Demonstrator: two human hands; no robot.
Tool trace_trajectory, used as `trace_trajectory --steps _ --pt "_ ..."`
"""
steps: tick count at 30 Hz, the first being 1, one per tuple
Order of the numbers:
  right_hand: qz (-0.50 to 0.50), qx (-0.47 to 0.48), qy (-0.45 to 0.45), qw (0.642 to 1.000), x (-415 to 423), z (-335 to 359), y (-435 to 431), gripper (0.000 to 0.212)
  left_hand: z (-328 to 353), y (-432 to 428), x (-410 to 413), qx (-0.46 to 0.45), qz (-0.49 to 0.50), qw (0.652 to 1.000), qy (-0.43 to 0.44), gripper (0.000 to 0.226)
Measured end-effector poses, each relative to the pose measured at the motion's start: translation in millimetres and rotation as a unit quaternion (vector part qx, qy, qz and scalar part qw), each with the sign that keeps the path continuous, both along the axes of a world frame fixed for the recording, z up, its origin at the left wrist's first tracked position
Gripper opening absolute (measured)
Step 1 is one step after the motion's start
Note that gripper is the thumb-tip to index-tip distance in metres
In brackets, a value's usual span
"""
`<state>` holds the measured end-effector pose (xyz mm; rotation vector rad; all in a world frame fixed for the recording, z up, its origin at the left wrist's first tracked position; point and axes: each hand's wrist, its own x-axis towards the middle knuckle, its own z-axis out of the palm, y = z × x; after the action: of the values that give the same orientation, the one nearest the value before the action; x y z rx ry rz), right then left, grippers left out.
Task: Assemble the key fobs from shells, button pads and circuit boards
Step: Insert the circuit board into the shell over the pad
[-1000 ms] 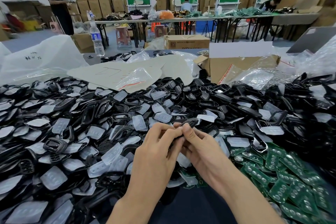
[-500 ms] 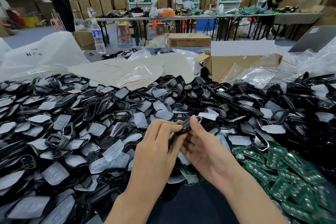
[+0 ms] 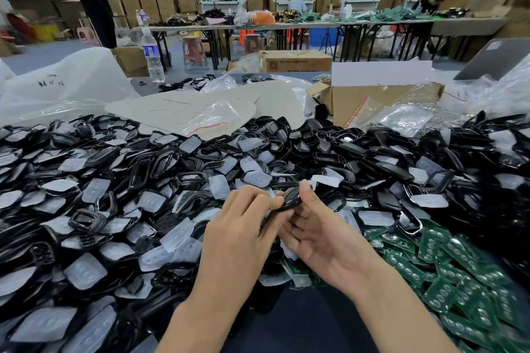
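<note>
We've got both hands on one black fob (image 3: 290,200), held just above the heap, mid-frame. Our left hand (image 3: 243,241) is back-up, with fingertips and thumb pinching the fob's left end. Our right hand (image 3: 324,238) is palm-up, thumb on the fob's right edge and fingers curled under it. We can't tell if the fob is fully snapped together. Under and left of us are black shells (image 3: 86,221) mixed with translucent pads (image 3: 86,269). Green boards (image 3: 459,269) are piled to the right, touching the shells. Behind the heap are a cardboard box (image 3: 358,103), clear bags (image 3: 212,117) and a bottle (image 3: 153,57).
</note>
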<state>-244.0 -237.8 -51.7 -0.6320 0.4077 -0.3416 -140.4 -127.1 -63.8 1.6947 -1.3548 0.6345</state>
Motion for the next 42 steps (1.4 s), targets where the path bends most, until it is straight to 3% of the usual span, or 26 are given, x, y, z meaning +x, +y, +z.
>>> trace_trajectory --steps 8,11,15,20,22,24,27,29,35,42 --pt "0.0 0.002 0.006 1.0 -1 3 2 0.055 -1 0 2 0.006 -0.004 1.0 -0.008 0.017" --pt "-0.005 -0.023 -0.008 1.0 -3 5 1 0.046 5 1 -6 0.034 -0.002 0.992 0.122 0.02" --pt "-0.001 -0.115 -0.021 0.993 -8 10 -3 0.045 14 1 -15 0.025 -0.094 0.907 0.41 0.023" --pt "0.035 -0.173 -0.068 0.982 -10 11 -5 0.054 18 -3 -14 0.019 -0.25 0.759 0.601 0.029" --pt "0.04 -0.192 -0.077 0.978 -11 10 -6 0.044 19 -3 -12 0.014 -0.261 0.729 0.632 0.024" --pt "0.025 -0.197 -0.073 0.977 -10 8 -7 0.036 19 -2 -10 0.014 -0.227 0.757 0.613 0.022" --pt "-0.028 -0.204 -0.04 0.978 -7 4 -7 0.024 15 -1 -8 0.039 -0.105 0.879 0.464 0.012" --pt "-0.059 -0.21 -0.028 0.975 -5 2 -7 0.022 12 -1 -10 0.047 -0.063 0.914 0.397 0.007" --pt "-0.077 -0.258 -0.024 0.963 -4 -1 -7 0.033 11 -1 -11 0.038 -0.064 0.934 0.348 0.009" --pt "-0.066 -0.3 -0.039 0.951 -3 -3 -3 0.026 8 -2 -6 0.026 -0.027 0.952 0.305 0.013"
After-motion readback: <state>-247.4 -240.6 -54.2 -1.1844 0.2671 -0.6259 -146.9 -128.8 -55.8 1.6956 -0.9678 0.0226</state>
